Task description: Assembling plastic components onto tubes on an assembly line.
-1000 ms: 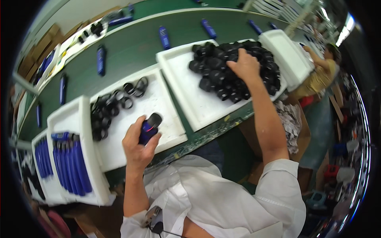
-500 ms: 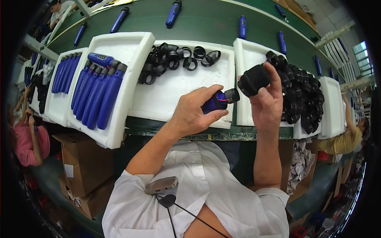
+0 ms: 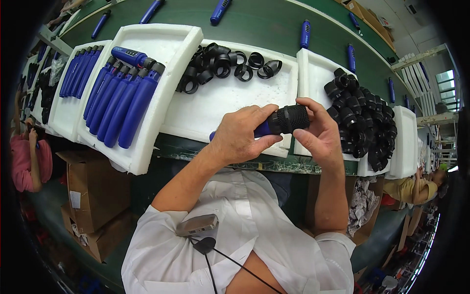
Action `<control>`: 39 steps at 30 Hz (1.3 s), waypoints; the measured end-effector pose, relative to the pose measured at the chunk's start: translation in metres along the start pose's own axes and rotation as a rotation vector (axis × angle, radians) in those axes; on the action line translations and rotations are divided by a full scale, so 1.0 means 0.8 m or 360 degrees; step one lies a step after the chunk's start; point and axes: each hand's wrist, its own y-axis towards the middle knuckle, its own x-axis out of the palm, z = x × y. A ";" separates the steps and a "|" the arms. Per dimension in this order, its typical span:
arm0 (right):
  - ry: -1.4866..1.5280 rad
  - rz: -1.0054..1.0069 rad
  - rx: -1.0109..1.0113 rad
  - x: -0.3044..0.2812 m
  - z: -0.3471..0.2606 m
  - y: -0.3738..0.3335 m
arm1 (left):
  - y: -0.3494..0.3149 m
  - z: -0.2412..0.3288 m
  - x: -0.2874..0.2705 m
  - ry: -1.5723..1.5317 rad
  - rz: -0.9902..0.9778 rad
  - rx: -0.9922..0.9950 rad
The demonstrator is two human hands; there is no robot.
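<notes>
My left hand (image 3: 240, 134) is closed around a blue microphone body (image 3: 263, 129), which lies nearly level over the front edge of the middle tray. A black mesh microphone head (image 3: 295, 119) sits on the body's right end. My right hand (image 3: 320, 134) grips this head between thumb and fingers. Whether the head is fully seated cannot be seen. Behind my hands, several loose black rings (image 3: 223, 66) lie in the middle white foam tray (image 3: 205, 108). Many black mesh heads (image 3: 360, 115) are heaped to the right of my right hand.
At left, a tilted foam tray (image 3: 169, 90) holds several blue microphone bodies (image 3: 132, 108), one lying across the others. More microphones (image 3: 305, 34) lie along the green bench (image 3: 264, 24). Cardboard boxes (image 3: 98, 196) stand below at left. Co-workers (image 3: 32, 161) are at both sides.
My right hand has brought the mesh head left and down onto the end of the microphone body. The exposed black end and red wire are now covered. The view has shifted slightly.
</notes>
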 end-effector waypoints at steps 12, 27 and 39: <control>-0.0164 -0.0140 0.0198 -0.003 -0.016 0.004 | -0.010 -0.004 0.000 -0.0239 -0.0011 -0.0055; -0.1217 -0.0153 0.0198 -0.006 -0.024 0.023 | -0.013 -0.001 -0.001 -0.0208 -0.0082 -0.0151; -0.0945 -0.0164 0.0023 0.001 -0.047 0.025 | -0.009 -0.005 -0.017 -0.0297 -0.0107 -0.0068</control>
